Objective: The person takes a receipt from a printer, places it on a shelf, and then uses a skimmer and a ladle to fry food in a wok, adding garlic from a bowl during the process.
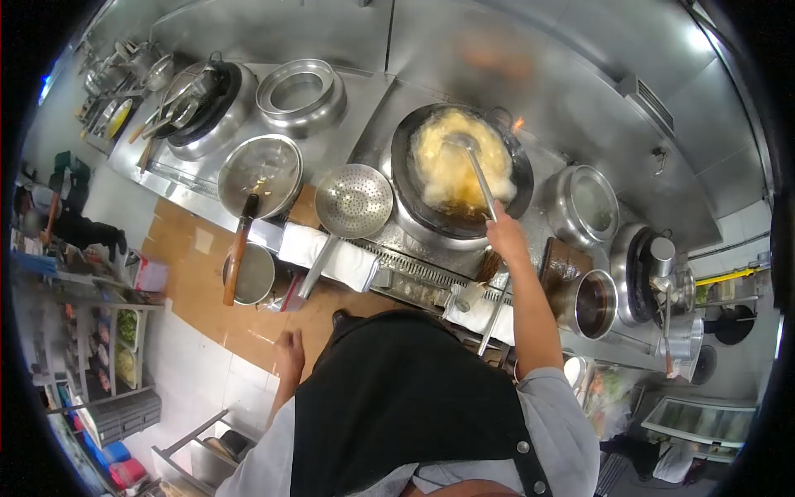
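Observation:
My right hand (507,234) is closed around the long handle of a metal ladle (476,166). The ladle's bowl dips into pale yellow, foaming food (435,157) in hot oil, inside a dark wok (520,170) on the stove. Low at my left side, my left hand (290,351) hangs with its fingers curled in and nothing visible in it. A perforated metal skimmer (354,201) lies left of the wok, its handle sticking out past the counter's front edge.
Beside the skimmer, a wooden-handled strainer (243,248) rests over a metal bowl (261,166). Folded white cloths (330,255) lie along the front edge. Metal pots (582,205) and a pot of dark liquid (593,305) stand at right. A small flame (518,124) shows behind the wok.

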`<state>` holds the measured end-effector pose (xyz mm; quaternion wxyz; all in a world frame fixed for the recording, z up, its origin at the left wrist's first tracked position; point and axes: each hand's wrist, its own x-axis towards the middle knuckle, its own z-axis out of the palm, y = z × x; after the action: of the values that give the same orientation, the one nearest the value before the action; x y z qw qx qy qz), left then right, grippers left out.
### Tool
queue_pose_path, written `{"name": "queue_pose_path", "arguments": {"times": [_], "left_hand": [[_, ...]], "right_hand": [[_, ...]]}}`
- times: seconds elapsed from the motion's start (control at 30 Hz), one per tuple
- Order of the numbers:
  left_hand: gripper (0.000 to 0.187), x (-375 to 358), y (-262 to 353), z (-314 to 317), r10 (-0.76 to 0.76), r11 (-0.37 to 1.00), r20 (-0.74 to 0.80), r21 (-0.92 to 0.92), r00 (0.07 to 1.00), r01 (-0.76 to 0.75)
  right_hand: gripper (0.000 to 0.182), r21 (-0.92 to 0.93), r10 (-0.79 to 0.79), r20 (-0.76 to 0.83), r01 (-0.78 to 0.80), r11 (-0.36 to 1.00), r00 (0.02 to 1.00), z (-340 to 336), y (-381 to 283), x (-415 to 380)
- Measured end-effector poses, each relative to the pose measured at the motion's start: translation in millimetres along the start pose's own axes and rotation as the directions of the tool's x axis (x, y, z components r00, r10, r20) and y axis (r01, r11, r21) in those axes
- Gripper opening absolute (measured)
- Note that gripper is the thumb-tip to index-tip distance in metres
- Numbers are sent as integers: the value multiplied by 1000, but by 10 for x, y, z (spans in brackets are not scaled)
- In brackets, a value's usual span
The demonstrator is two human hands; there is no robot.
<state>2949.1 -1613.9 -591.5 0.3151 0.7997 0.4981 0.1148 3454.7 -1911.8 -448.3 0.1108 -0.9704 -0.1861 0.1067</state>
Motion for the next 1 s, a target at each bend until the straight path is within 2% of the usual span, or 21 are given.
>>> {"name": "queue_pose_path", "arguments": {"times": [0.07, 0.13, 0.2, 0.27, 0.37, 0.4, 0.47, 0.5, 0.6, 0.63, 0.73, 0.77, 0.87, 1.0], "left_hand": [[29, 299, 484, -34, 160, 970, 111, -201, 981, -135], [24, 533, 1338, -165, 472, 848, 15, -279, 881, -450], [21, 824, 1957, -121, 709, 674, 64, -354, 702, -648], [20, 1036, 2650, -40, 908, 296, -147, -436, 391, -850], [22, 1100, 3522, 146, 966, 55, -198, -469, 166, -882], [21, 1142, 3749, 252, 974, -32, -212, -463, 75, -886], [21, 1231, 4108, 537, 975, -51, -216, -414, 44, -909], [20, 1245, 4208, 710, 976, -57, -215, -392, 31, -918], [20, 1407, 4365, 1251, 975, 16, -206, -300, 81, -954], [19, 1459, 4306, 1541, 980, 87, -148, -272, 131, -958], [20, 1478, 4230, 1839, 987, 122, -76, -244, 144, -962], [18, 1449, 4244, 1805, 986, 142, -48, -255, 159, -956], [19, 1375, 4269, 1774, 981, 124, -108, -271, 159, -955], [18, 1372, 4331, 1775, 976, 188, -60, -259, 210, -947]], "right_hand": [[67, 22, 36, -23, -36, 999, 999, 145, -77, 37], [68, 42, 67, -38, -66, 997, 997, 175, -182, 55], [67, 41, 93, -21, -92, 995, 995, 199, -253, -65], [65, 54, 97, -51, -95, 994, 994, 217, -282, -201], [63, 75, 16, -158, -4, 997, 987, 655, 77, -251], [63, 98, 62, -128, -50, 994, 990, 606, 65, -349], [63, 152, 161, -68, -149, 977, 985, 422, -160, -589], [63, 123, 189, -7, -187, 975, 982, 296, -251, -679], [65, 150, 195, 24, -196, 969, 981, 299, -161, -853], [67, 149, 141, -15, -138, 979, 990, 366, -63, -902], [70, 158, 155, 18, -156, 975, 988, 471, 86, -1018], [69, 163, 168, 20, -169, 972, 986, 505, 113, -1052], [69, 188, 183, 64, -192, 963, 981, 398, 99, -1129], [68, 235, 164, 72, -177, 956, 984, 281, 195, -1180]]}}
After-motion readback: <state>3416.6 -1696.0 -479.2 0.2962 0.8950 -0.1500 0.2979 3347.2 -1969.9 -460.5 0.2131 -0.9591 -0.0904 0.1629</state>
